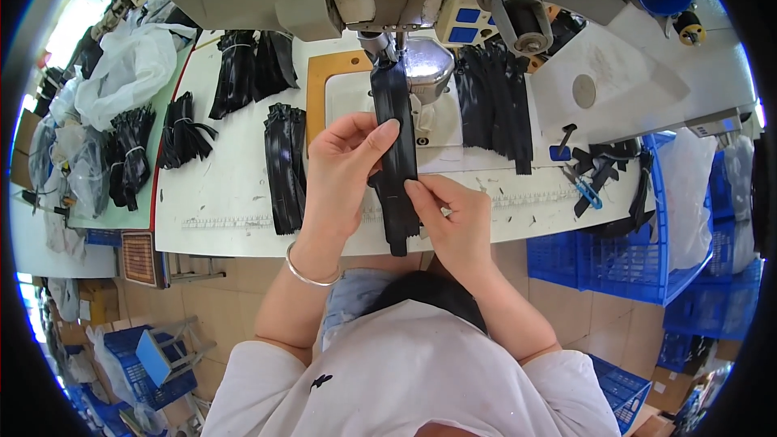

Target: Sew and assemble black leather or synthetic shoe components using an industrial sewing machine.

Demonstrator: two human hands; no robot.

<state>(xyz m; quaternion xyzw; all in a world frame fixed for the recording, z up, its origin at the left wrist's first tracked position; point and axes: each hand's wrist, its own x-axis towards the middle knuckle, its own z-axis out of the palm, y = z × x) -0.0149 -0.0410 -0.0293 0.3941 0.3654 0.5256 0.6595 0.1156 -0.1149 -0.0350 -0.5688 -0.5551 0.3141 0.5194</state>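
A long black zipper (395, 137) runs toward me from under the needle area of a sewing machine (396, 48). My left hand (348, 166) pinches its left side, with the thumb on top. Lower down, the fingers of my right hand (453, 214) close on its right edge. The zipper's near end hangs at the table's front edge. To the left of my left hand lies a bundle of black zippers (285, 166). Another stack of black zippers (494, 105) lies to the right of the machine's needle area.
More tied black bundles (235, 73) lie at the left on the white table (218, 194). Blue-handled scissors (584, 188) rest among black scraps at the right. Beside the table's right edge stands a blue plastic basket (599, 263). A wooden-topped stool (142, 257) is at the left.
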